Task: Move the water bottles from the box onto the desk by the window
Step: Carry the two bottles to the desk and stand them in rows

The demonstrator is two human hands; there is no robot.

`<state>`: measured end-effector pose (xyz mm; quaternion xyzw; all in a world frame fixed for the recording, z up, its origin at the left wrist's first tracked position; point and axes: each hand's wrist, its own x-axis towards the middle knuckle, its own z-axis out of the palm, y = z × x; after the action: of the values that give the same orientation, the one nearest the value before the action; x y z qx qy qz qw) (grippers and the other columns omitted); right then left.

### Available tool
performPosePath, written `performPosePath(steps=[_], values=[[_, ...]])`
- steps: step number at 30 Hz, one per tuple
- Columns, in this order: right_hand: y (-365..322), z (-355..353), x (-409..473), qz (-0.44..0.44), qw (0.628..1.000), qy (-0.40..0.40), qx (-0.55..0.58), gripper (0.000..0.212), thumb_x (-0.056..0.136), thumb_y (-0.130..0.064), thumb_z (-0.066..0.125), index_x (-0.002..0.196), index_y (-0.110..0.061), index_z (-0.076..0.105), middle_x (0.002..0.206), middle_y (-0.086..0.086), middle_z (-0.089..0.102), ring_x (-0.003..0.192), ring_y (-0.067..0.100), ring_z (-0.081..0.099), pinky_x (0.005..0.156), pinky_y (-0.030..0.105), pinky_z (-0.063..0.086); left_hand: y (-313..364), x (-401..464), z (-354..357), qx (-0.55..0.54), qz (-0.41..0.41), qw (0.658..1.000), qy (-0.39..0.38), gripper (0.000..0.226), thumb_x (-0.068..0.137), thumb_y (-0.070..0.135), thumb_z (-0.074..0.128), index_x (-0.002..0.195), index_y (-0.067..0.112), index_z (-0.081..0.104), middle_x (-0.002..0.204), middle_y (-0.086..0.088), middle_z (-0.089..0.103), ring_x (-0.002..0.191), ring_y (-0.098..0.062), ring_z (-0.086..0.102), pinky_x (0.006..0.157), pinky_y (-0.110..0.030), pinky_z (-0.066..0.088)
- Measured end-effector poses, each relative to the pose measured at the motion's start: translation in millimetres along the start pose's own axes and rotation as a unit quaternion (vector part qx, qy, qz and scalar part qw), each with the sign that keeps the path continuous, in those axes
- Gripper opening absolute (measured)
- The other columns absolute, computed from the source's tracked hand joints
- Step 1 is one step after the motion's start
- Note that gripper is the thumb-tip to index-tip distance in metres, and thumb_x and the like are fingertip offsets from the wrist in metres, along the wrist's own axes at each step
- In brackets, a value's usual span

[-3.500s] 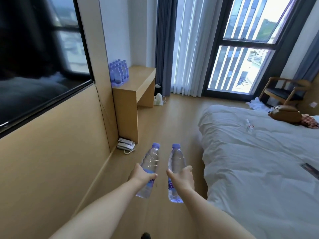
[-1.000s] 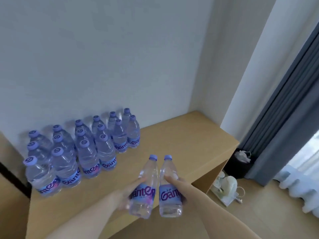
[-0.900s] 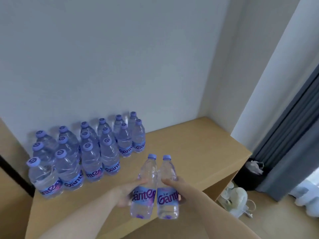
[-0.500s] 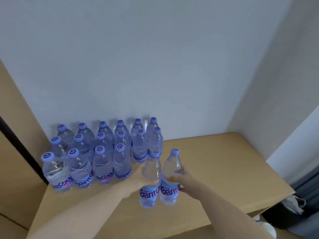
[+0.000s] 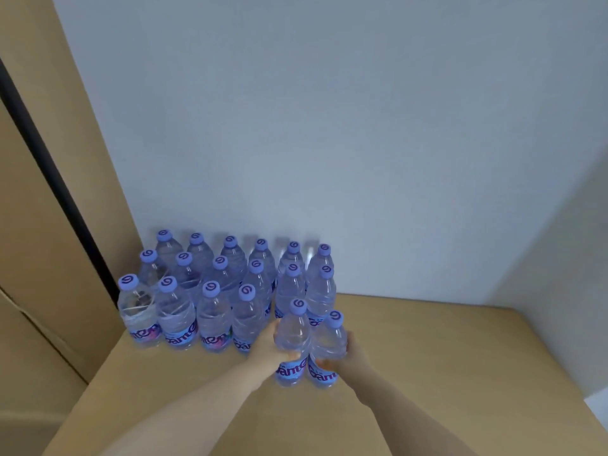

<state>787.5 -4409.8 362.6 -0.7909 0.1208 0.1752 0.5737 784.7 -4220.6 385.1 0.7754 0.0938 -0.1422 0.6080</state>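
Note:
Two clear water bottles with purple caps stand side by side on the wooden desk (image 5: 427, 357). My left hand (image 5: 268, 348) grips the left bottle (image 5: 293, 334) round its middle. My right hand (image 5: 345, 355) grips the right bottle (image 5: 330, 343) the same way. Both bottles are upright, with their bases on or just above the desk top. They sit at the front right corner of a block of several matching bottles (image 5: 210, 291) standing in rows against the wall. The box is out of view.
A white wall (image 5: 329, 126) rises right behind the bottle rows. A tall wooden panel (image 5: 49, 192) with a dark vertical strip borders the desk on the left. The desk's right end (image 5: 585, 406) drops off near the frame's right edge.
I walked from the room up to the desk carrying both bottles. In the last second my hands moved the pair forward and down beside the front row of bottles.

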Motion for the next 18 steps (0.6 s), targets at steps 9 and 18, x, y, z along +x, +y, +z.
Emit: performPosePath(steps=[9, 18], values=[[-6, 13, 23, -0.037, 0.999, 0.017, -0.021, 0.054, 0.059, -0.034, 0.075, 0.104, -0.018, 0.05, 0.107, 0.002, 0.055, 0.081, 0.012, 0.056, 0.065, 0.022, 0.045, -10, 22, 14, 0.081, 0.015, 0.988, 0.132, 0.022, 0.081, 0.003, 0.067, 0.084, 0.02, 0.055, 0.078, 0.006, 0.06, 0.087, -0.021, 0.059, 0.07, -0.027, 0.046], [-8, 16, 41, -0.086, 0.994, 0.041, -0.044, 0.049, 0.072, -0.023, 0.077, 0.109, -0.019, 0.046, 0.11, -0.001, 0.048, 0.098, 0.015, 0.057, 0.076, 0.026, 0.05, -17, 34, 14, -0.003, -0.004, 0.985, 0.172, 0.029, 0.075, -0.003, 0.073, 0.082, 0.023, 0.063, 0.087, 0.0, 0.07, 0.091, -0.024, 0.066, 0.082, -0.037, 0.052]])
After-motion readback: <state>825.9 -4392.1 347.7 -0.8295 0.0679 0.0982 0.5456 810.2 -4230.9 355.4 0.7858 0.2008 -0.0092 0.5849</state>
